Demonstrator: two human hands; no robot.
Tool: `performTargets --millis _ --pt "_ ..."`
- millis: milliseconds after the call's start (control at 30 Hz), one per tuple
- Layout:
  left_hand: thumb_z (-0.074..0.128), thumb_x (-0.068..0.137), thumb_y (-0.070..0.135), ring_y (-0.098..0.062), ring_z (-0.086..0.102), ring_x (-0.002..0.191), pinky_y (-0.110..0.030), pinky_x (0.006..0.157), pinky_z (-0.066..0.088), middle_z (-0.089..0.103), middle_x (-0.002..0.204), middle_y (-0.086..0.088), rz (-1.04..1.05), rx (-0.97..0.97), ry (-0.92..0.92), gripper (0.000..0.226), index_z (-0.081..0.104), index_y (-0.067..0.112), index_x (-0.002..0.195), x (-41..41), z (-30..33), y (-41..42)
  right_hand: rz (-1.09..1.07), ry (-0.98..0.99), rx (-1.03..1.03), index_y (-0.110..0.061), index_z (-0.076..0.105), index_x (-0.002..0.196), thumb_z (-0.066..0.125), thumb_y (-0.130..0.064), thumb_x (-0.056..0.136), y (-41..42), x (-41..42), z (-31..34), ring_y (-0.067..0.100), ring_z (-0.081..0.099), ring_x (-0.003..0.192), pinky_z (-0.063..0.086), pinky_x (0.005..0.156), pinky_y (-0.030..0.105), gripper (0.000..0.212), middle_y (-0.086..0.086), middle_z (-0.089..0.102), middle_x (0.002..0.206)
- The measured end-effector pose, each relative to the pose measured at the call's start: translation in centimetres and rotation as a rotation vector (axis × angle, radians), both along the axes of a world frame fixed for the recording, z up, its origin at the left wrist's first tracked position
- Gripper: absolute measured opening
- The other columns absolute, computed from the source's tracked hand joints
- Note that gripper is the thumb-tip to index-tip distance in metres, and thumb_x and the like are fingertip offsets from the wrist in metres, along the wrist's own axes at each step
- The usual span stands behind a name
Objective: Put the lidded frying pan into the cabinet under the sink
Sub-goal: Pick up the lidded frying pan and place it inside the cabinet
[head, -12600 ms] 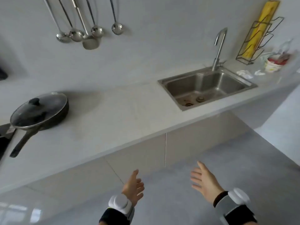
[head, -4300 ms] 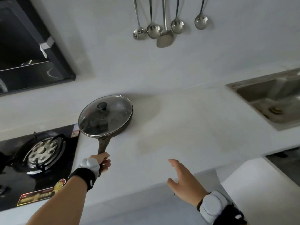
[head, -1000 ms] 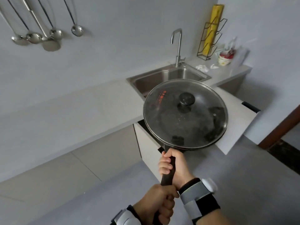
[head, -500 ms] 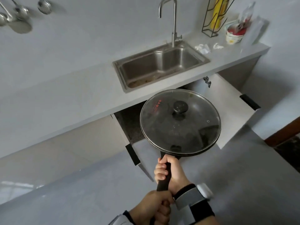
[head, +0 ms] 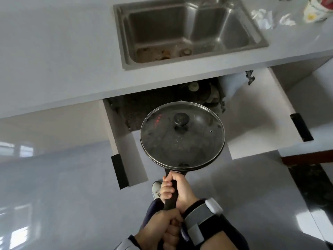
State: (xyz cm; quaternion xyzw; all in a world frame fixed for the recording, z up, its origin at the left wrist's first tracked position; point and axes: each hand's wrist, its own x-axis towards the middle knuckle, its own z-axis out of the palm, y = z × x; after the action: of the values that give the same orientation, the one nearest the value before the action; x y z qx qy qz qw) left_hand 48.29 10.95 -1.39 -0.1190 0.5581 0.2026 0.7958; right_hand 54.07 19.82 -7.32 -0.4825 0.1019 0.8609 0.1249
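Observation:
A black frying pan with a glass lid (head: 182, 137) and a round black knob hangs level in the air, in front of the dark cabinet opening (head: 158, 103) under the steel sink (head: 187, 29). Both hands grip its black handle: my right hand (head: 177, 191) closer to the pan, my left hand (head: 162, 227) at the handle's end. Both cabinet doors stand open, the left door (head: 126, 156) edge-on and the right door (head: 257, 120) swung wide. The pan's far rim overlaps the opening's lower edge.
The grey countertop (head: 54, 60) overhangs the opening. A pipe fitting and rough dark surfaces show inside the cabinet. A printed cup (head: 317, 9) and crumpled paper (head: 263, 17) sit right of the sink. A shoe (head: 156, 189) shows on the glossy grey floor below the handle.
The pan has come lower and closer to the open cabinet, and my view has tilted down toward the sink and opening. Both hands keep their grip on the handle.

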Motion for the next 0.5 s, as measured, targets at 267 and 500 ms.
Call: performTargets --millis 267,500 --pt "0.054 0.071 -0.008 -0.010 0.018 0.043 -0.023 0.052 0.008 0.026 0.047 -0.004 0.255 -0.062 0.084 0.045 0.040 0.015 0.036 3.1 -5.2 7.5 0.208 0.032 -0.129 -0.014 0.042 0.065 0.042 -0.006 0.071 7.2 1.5 -7.4 0.009 0.028 0.029 0.024 0.029 0.019 0.011 -0.006 0.032 0.044" --pt "0.048 0.074 -0.019 -0.008 0.023 0.031 -0.014 0.043 0.014 0.027 0.038 -0.002 0.417 0.000 0.170 0.049 0.041 0.011 0.035 7.4 -15.2 14.8 0.432 0.023 -0.179 -0.014 0.044 0.062 0.046 -0.007 0.071 14.4 3.9 -17.9 0.008 0.028 0.029 0.024 0.029 0.019 0.012 -0.006 0.030 0.045"
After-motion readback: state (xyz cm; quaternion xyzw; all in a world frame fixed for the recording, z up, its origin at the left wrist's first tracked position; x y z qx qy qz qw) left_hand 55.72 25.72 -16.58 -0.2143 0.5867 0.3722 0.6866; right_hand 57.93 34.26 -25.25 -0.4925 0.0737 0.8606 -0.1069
